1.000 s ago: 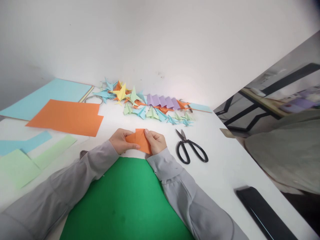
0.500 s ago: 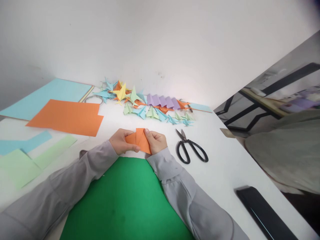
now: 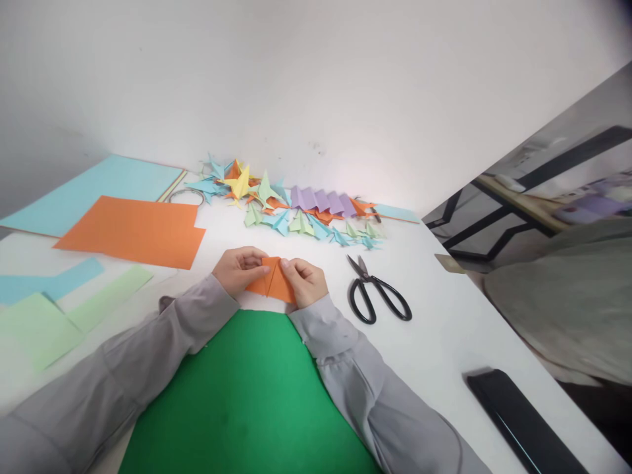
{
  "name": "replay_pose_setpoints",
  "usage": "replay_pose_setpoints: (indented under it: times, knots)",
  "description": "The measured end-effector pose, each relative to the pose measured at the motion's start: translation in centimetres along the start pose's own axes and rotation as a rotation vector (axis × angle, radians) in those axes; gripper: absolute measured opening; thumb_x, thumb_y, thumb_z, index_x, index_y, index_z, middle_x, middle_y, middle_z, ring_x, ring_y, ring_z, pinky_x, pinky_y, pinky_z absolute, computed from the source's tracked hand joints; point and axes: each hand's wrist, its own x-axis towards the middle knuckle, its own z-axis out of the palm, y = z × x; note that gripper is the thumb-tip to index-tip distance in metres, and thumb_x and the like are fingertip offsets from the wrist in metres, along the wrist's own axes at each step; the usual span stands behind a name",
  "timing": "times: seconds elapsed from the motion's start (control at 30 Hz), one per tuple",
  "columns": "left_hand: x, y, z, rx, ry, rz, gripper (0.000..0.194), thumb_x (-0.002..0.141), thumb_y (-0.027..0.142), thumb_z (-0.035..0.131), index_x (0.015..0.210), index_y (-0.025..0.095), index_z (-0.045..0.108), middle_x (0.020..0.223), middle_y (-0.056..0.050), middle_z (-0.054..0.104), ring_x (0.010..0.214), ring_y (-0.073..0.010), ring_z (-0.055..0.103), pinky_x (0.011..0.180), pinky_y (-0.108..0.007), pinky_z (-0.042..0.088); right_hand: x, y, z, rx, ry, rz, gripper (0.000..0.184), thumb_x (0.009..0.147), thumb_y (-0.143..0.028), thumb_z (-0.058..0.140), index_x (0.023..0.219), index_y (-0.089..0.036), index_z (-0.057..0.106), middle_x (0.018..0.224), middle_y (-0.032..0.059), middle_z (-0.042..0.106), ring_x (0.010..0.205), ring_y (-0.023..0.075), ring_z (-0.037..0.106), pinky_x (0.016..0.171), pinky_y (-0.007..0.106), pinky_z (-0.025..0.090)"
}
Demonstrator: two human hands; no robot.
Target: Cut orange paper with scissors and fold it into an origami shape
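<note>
A small folded piece of orange paper (image 3: 277,284) is held up between both hands, just past the far edge of a green mat (image 3: 247,388). My left hand (image 3: 239,271) pinches its left side, the thumb lying on the upper corner near a crease. On the right side, my right hand (image 3: 306,282) grips the paper with the thumb pressed on its top edge. A slanting fold line runs down the paper's middle. The fingers behind the paper are partly hidden.
Black-handled scissors (image 3: 368,286) lie right of my hands, a black phone-like slab (image 3: 518,418) nearer me. A large orange sheet (image 3: 133,230), blue sheets (image 3: 99,187) and green paper (image 3: 42,329) lie left. Folded paper shapes (image 3: 301,207) line the wall.
The upright orange flap at the top has been folded down, leaving a slanting crease. My left thumb has moved up from the lower edge to the upper part of the paper.
</note>
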Motion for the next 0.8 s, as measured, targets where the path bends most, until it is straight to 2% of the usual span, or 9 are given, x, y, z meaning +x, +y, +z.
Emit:
replay_pose_setpoints:
  times: [0.1,0.17,0.23,0.33,0.4,0.5,0.63,0.8]
  knots:
    - [0.1,-0.2,-0.3,0.030,0.038,0.035,0.041,0.050,0.032,0.075,0.080,0.013,0.055,0.053,0.006,0.057,0.051,-0.0076,0.053,0.053,-0.020,0.041,0.0,0.3,0.1,0.145,-0.002,-0.065,0.020,0.068,-0.037,0.059,0.078,-0.019,0.057,0.057,-0.0041,0.051,0.053,0.0097,0.044,0.051,0.022,0.035]
    - [0.1,-0.4,-0.5,0.048,0.036,0.077,0.045,0.054,0.030,0.074,0.089,0.015,0.052,0.049,0.008,0.054,0.045,-0.0058,0.048,0.047,-0.018,0.035,0.1,0.5,0.0,0.235,-0.028,-0.112,0.022,0.065,-0.027,0.061,0.086,-0.021,0.056,0.059,-0.0050,0.053,0.054,0.0092,0.046,0.053,0.022,0.035]
    - [0.2,-0.5,-0.6,0.048,0.026,0.117,0.046,0.056,0.029,0.073,0.093,0.017,0.049,0.047,0.010,0.052,0.041,-0.0046,0.043,0.044,-0.017,0.031,0.2,0.8,0.0,0.276,-0.047,-0.140,0.023,0.062,-0.022,0.062,0.085,-0.021,0.057,0.061,-0.0050,0.054,0.054,0.0089,0.047,0.054,0.022,0.035]
    - [0.2,-0.7,-0.6,0.087,0.029,0.154,0.034,0.057,0.030,0.072,0.081,0.015,0.054,0.048,0.007,0.054,0.044,-0.0052,0.045,0.046,-0.018,0.033,0.5,1.1,-0.3,0.237,-0.035,-0.130,0.016,0.061,-0.021,0.062,0.077,-0.020,0.061,0.062,-0.0033,0.055,0.058,0.0102,0.048,0.057,0.024,0.036]
    - [0.2,-0.7,-0.5,0.124,0.059,0.164,0.028,0.056,0.030,0.072,0.075,0.014,0.059,0.053,0.004,0.059,0.052,-0.0080,0.052,0.052,-0.020,0.039,0.6,1.1,-0.5,0.167,-0.025,-0.108,0.013,0.061,-0.022,0.062,0.073,-0.020,0.065,0.061,-0.0021,0.056,0.059,0.0115,0.049,0.059,0.025,0.037]
    - [0.1,-0.7,-0.4,0.144,0.085,0.143,0.026,0.056,0.029,0.071,0.075,0.013,0.064,0.065,-0.002,0.066,0.065,-0.0131,0.059,0.063,-0.025,0.045,0.6,1.2,-0.7,0.110,-0.025,-0.069,0.015,0.061,-0.024,0.060,0.073,-0.020,0.068,0.060,-0.0006,0.058,0.060,0.0129,0.049,0.059,0.027,0.038]
    - [0.2,-0.6,-0.5,0.148,0.062,0.140,0.019,0.054,0.021,0.068,0.071,0.013,0.068,0.071,-0.004,0.069,0.071,-0.0163,0.061,0.067,-0.028,0.047,0.7,1.4,-0.7,0.145,-0.031,-0.065,0.018,0.059,-0.019,0.059,0.073,-0.021,0.070,0.057,-0.0023,0.056,0.055,0.0107,0.045,0.055,0.025,0.035]
    - [0.5,-0.8,-0.8,0.086,0.008,0.171,0.023,0.051,0.017,0.069,0.074,0.013,0.069,0.077,-0.006,0.070,0.080,-0.0193,0.063,0.076,-0.031,0.048,0.9,1.8,-0.6,0.138,-0.018,-0.075,0.018,0.058,-0.021,0.063,0.075,-0.019,0.069,0.053,-0.0033,0.051,0.049,0.0091,0.040,0.049,0.025,0.032]
